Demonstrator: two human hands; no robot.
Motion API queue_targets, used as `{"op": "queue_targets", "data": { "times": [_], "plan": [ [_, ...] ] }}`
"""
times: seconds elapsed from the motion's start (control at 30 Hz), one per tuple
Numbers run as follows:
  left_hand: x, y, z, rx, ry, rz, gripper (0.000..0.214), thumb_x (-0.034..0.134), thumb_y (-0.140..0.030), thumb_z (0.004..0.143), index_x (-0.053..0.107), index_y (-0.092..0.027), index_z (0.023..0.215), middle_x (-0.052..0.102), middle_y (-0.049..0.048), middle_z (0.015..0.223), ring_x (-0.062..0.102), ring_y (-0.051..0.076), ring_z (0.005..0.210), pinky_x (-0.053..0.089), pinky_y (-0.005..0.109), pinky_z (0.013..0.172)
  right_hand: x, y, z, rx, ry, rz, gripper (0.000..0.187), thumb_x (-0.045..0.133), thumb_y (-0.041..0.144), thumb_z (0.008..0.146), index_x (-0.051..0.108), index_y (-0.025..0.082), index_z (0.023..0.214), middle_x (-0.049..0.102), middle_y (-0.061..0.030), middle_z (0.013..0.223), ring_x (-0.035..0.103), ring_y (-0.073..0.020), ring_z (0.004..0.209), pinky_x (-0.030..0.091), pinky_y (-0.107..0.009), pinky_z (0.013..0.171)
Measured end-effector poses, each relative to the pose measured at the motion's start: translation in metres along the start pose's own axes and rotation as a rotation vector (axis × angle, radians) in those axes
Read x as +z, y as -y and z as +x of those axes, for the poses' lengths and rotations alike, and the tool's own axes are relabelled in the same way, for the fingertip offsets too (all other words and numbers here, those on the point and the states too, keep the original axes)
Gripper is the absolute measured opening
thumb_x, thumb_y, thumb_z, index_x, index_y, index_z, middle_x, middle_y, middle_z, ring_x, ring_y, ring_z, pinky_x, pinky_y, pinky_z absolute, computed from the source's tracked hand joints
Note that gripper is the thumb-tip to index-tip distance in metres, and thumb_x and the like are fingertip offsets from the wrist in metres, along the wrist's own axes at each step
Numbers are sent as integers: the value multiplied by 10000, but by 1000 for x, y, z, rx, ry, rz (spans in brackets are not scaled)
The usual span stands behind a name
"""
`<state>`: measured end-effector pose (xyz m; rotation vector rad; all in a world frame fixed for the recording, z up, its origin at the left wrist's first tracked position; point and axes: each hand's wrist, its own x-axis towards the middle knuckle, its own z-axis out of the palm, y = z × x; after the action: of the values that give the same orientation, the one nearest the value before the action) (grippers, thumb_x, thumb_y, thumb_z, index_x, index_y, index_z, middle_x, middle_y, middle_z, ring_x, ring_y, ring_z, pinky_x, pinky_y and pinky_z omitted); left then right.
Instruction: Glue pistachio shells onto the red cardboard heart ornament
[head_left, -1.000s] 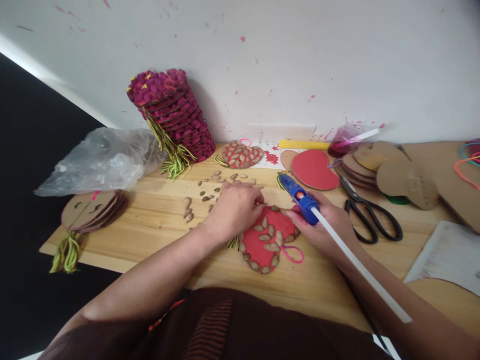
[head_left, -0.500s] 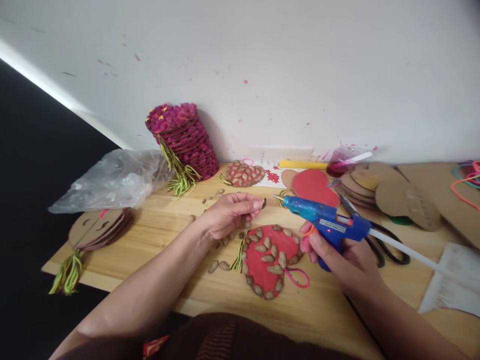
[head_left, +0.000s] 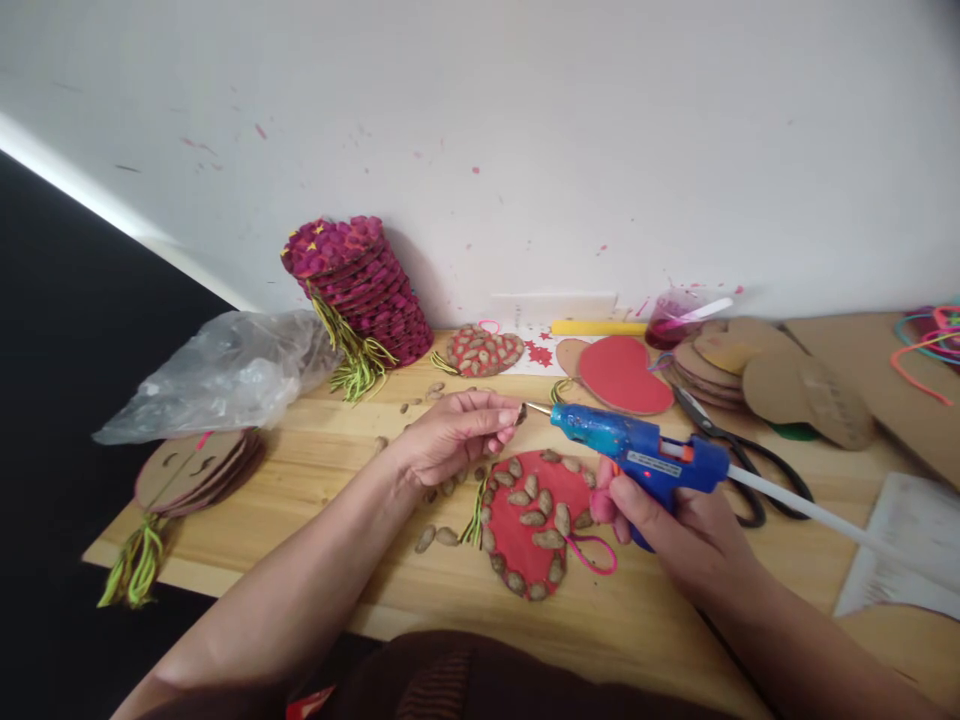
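Flat red heart-shaped piece (head_left: 514, 535), rimmed with bumpy tan peanuts (head_left: 550, 540), lies on the wood-grain table (head_left: 315, 460). My left hand (head_left: 454, 438) is pinching a small brownish nut (head_left: 521, 412), mostly hidden. Right hand (head_left: 675, 530) is wrapped round a shiny blue plastic glue gun (head_left: 611, 432), nozzle (head_left: 538, 408) at the nut; can't tell if touching.

Craft workspace, wooden table (head_left: 315, 455), blue glue gun (head_left: 607, 430), scissors (head_left: 706, 423), stacked cardboard shapes (head_left: 709, 370), pink-spattered white wall (head_left: 480, 120)

Soft, muted light, faint shadow on the wall (head_left: 525, 130), slight blur.
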<state>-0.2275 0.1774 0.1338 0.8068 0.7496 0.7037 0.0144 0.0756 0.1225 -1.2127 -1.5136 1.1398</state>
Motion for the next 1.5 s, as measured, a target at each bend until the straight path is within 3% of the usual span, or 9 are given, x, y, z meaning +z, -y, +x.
{"op": "queue_targets", "data": {
  "times": [0.47,1.03,1.33,1.5],
  "plan": [
    [1,-1,0,-1,-3,8,291,900,-254,657,743,-108,854,668,28,696,575,73,600,437,176,577,8,14,-2,62,-111,28,289,607,474,913,628,205,808,682,-30,679,559,-134,486,448,-271,464],
    [1,-1,-1,13,5,-1,292,903,-262,655,725,-104,825,654,25,683,571,67,584,450,161,565,0,7,2,2,-37,-111,251,609,395,931,656,192,790,652,-25,672,575,-146,542,464,-274,496],
    [-1,0,2,27,-20,-59,289,899,-234,655,738,-106,857,667,36,673,590,75,576,469,158,555,5,12,-2,-2,-122,-96,308,584,419,938,643,198,731,582,0,601,525,-133,514,407,-281,497],
    [-2,0,1,18,-12,-88,298,903,-232,649,736,-111,864,679,38,671,598,74,570,484,157,561,1,8,-2,-42,-29,-202,249,582,369,939,635,206,758,611,-7,637,569,-156,579,445,-287,539]
  ]
}}
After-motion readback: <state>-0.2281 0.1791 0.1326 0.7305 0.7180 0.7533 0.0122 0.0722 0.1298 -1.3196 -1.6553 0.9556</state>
